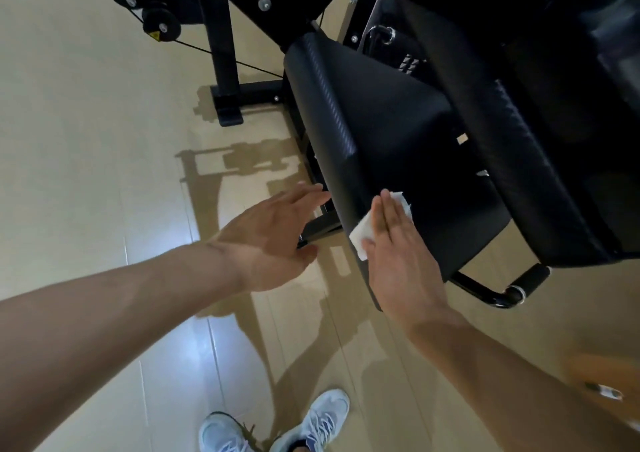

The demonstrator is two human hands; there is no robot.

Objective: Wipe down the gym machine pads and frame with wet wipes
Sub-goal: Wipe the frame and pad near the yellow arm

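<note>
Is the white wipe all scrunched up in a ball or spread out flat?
Spread flat. The wet wipe lies under the right hand's straight fingers, pressed against the black seat pad.

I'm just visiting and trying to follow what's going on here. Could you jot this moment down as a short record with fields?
place: tiled floor beside a black gym machine
seat pad: black, padded
right hand: fingers straight, pressing a white wet wipe flat on the seat pad's near corner
left hand: open, empty, reaching toward the frame below the pad
handle: black, sticks out under the pad
shoes: pale, at bottom edge
</note>
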